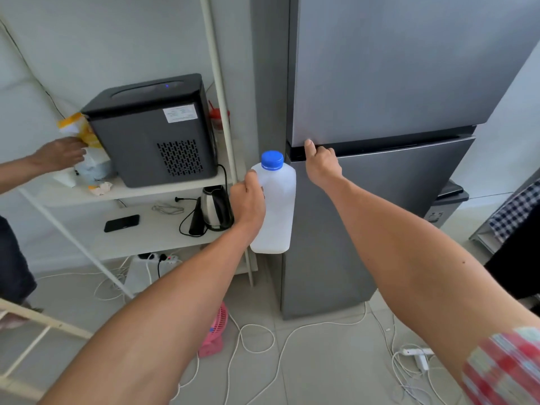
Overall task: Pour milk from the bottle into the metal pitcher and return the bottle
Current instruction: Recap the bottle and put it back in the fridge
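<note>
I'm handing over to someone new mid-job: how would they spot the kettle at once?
Start at the tall grey fridge and look left to the white shelving rack. On the shelf below the black box-shaped machine stands the small steel kettle with black handle. It is the only shiny metal thing there, right of a flat black phone.

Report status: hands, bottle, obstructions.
Left hand grips capped milk bottle. Right hand curled on closed fridge door edge. Nothing blocking.

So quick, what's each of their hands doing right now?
Left hand: gripping the milk bottle, upright, blue cap on.
Right hand: fingers hooked into the handle groove between the fridge doors.
</note>
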`<state>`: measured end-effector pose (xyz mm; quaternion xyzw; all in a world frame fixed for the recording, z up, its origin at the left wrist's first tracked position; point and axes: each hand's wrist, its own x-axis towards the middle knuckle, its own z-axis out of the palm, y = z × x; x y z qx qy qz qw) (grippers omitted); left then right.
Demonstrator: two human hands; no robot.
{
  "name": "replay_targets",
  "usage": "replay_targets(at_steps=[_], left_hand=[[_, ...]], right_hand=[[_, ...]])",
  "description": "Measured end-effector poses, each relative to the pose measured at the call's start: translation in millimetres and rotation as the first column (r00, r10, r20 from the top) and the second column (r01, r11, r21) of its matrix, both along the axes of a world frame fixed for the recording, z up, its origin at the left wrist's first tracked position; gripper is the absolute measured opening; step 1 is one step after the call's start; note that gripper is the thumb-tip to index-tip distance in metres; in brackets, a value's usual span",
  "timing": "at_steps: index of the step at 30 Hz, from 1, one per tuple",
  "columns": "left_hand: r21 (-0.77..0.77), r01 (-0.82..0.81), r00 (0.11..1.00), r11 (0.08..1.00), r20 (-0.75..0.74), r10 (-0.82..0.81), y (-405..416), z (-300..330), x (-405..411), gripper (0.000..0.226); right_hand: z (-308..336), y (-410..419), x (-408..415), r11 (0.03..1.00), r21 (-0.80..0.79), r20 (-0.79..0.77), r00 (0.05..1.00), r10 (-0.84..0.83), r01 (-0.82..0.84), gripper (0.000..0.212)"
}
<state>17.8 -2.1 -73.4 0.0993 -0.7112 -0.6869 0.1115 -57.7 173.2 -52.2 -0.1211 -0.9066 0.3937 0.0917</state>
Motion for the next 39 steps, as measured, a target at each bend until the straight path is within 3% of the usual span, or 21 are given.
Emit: replay_targets(at_steps=[3, 6, 8, 12, 17, 23, 27, 34, 39], left_hand=[[-0.002, -0.004, 1.000, 1.000, 0.000, 0.004, -1.3, -1.1, -1.1, 0.049], [-0.007, 0.018, 1.000, 1.000, 0.004, -0.018, -2.1, -2.2, -0.3, 0.047], [-0.002, 0.031, 0.999, 1.000, 0.012, -0.031, -4.3, -4.0, 0.3, 0.046], [0.004, 0.027, 1.000, 1.000, 0.006, -0.027, -11.8, -6.1, -0.7, 0.045], [-0.001, 0.030, 1.000, 1.000, -0.003, -0.030, -9.5, -10.5, 0.5, 0.044], [-0.032, 0.117, 0.993, 0.993, 0.023, -0.116, 1.7, -20.3, 0.5, 0.042], [-0.004, 0.189, 0.982, 0.982, 0.018, -0.189, 26.2, -30.5, 11.2, 0.037], [0.041, 0.287, 0.954, 0.957, 0.076, -0.290, 83.6, -48.5, 38.7, 0.051], [0.195, 0.395, 0.900, 0.898, 0.113, -0.421, 117.3, -57.5, 55.4, 0.032]], right_hand=[[2.1, 4.1, -2.0, 0.998, -0.039, 0.028, 0.999, -0.045, 0.046, 0.067], [8.2, 3.7, -1.3, 0.990, -0.130, 0.030, 0.998, -0.057, 0.061, 0.057], [7.7, 3.0, -0.2, 0.996, -0.071, 0.010, 0.998, -0.062, 0.063, 0.054], [7.7, 4.6, 10.9, 0.979, 0.046, 0.017, 0.980, -0.198, 0.197, 0.077], [15.1, 14.3, 41.3, 0.945, 0.101, 0.063, 0.946, -0.317, 0.310, 0.076], [24.7, 51.1, 96.5, 0.865, 0.063, 0.105, 0.858, -0.502, 0.498, 0.047], [24.4, 86.0, 147.1, 0.857, 0.140, 0.103, 0.854, -0.510, 0.496, 0.051], [35.1, 148.3, 235.0, 0.812, 0.324, 0.074, 0.843, -0.533, 0.485, 0.050], [40.6, 178.6, 276.9, 0.740, 0.450, 0.105, 0.793, -0.600, 0.500, 0.050]])
